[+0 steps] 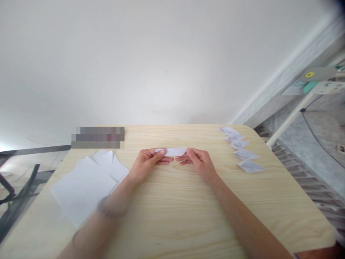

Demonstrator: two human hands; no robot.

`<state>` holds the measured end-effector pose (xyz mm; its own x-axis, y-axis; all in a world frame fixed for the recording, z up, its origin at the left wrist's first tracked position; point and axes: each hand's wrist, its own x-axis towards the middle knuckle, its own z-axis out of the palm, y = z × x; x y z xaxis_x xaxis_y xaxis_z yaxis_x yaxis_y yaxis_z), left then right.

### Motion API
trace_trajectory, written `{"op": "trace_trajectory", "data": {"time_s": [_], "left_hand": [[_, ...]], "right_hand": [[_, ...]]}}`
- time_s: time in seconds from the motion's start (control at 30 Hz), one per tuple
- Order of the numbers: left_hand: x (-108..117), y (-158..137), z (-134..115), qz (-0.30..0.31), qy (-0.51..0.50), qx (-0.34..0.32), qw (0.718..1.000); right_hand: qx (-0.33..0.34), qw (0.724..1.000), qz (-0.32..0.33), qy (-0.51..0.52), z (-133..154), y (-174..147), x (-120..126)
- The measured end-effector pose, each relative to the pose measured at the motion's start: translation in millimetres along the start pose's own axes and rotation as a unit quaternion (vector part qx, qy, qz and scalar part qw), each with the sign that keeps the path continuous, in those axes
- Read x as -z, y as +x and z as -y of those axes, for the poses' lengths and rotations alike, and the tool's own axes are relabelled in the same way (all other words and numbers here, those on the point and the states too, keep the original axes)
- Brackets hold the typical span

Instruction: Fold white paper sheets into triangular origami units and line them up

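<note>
A narrow folded strip of white paper (175, 151) is held level above the middle of the wooden table (185, 212). My left hand (149, 160) pinches its left end, thumb on top and fingers beneath. At the right end, my right hand (198, 158) grips it between thumb and fingers. The undersides of the ends are hidden by my fingers. Several folded white paper pieces (246, 155) with pointed ends stand in an overlapping row to the right of my right hand.
Loose white paper sheets (86, 187) lie overlapping on the table's left side, beside my left forearm. Behind them is a blurred-out block (98, 137). A white wall (161, 64) rises along the far edge. A white metal frame (292, 115) stands beyond the right edge.
</note>
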<state>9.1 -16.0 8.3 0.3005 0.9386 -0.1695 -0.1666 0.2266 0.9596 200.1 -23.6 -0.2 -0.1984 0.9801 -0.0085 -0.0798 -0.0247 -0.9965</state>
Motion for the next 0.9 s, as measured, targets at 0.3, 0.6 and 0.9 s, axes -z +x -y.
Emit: {"op": "trace_trajectory", "data": {"time_s": [0.3, 0.6, 0.9], "left_hand": [[-2.4, -1.6, -2.4, 0.015, -0.019, 0.003, 1.0], [-1.4, -0.9, -0.5, -0.023, 0.079, -0.026, 0.996], [1.0, -1.6, -1.0, -0.02, 0.116, -0.033, 0.993]], "right_hand": [[0.029, 0.999, -0.035, -0.022, 0.2, -2.5, -4.5], [0.043, 0.996, -0.026, -0.075, -2.6, -3.4, -5.8], [0.051, 0.99, -0.001, -0.135, -1.0, -3.6, -1.2]]}}
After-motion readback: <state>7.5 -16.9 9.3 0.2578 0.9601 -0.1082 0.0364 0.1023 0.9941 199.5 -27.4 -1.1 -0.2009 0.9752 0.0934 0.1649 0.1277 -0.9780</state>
